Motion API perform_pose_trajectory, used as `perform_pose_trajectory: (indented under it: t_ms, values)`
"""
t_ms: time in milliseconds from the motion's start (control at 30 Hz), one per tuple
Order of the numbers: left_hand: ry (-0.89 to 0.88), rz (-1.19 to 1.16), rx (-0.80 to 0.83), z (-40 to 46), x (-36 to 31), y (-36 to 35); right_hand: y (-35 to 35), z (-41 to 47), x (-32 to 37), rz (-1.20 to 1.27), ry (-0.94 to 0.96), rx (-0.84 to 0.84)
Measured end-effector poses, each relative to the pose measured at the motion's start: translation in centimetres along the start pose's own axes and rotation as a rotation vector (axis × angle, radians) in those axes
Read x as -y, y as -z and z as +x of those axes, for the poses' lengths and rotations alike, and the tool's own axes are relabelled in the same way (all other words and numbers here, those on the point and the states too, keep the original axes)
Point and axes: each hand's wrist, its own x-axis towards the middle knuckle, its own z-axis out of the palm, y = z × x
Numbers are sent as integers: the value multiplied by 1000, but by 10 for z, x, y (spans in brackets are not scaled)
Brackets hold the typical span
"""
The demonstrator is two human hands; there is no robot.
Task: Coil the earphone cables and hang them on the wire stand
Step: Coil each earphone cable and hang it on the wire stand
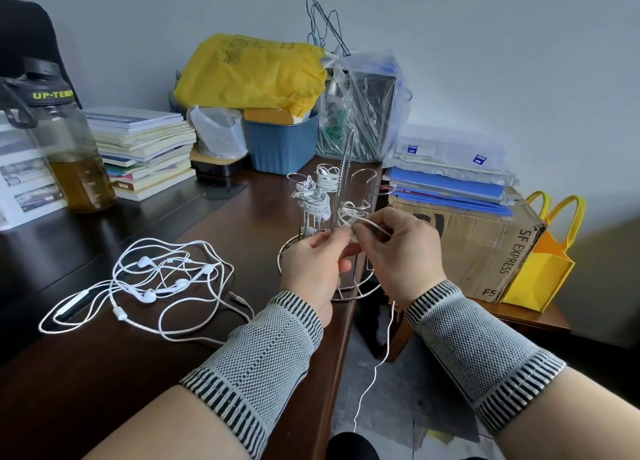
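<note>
A metal wire stand (pixel 349 182) stands at the desk's right edge, with coiled white earphones (pixel 313 200) hanging on its left hooks and another coil (pixel 327 177) behind. In front of the stand, my left hand (pixel 313 265) and my right hand (pixel 405 255) both pinch a white earphone cable (pixel 367 224), which loops between them. Its loose end (pixel 379 362) dangles below my right wrist past the desk edge. A tangle of loose white earphones (pixel 156 279) lies on the dark desk to the left.
A large water bottle (pixel 65 141) and a stack of books (pixel 145 148) stand at the left rear. A yellow bag (pixel 252 71) on a blue bin (pixel 282 144) sits behind the stand. Right of the desk are a cardboard box (pixel 485 248), blue folders (pixel 450 186) and a yellow tote (pixel 543 269).
</note>
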Motion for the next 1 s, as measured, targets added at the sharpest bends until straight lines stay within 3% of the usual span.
perform_pose_trajectory:
  t_ms: [300, 433, 567, 833, 1000]
  values:
    - [-55, 45, -65, 1, 0, -4, 2, -10, -3, 69, -10, 15]
    - [-49, 53, -67, 3, 0, -2, 9, -16, -9, 285, -200, 74]
    - [-46, 74, -57, 0, 0, -3, 15, -4, -10, 328, -297, 92]
    - [-17, 64, -49, -1, -2, -3, 40, 16, -22, 59, -355, 440]
    - [-2, 47, -41, -3, -3, -3, 39, 37, 0, -477, -33, 444]
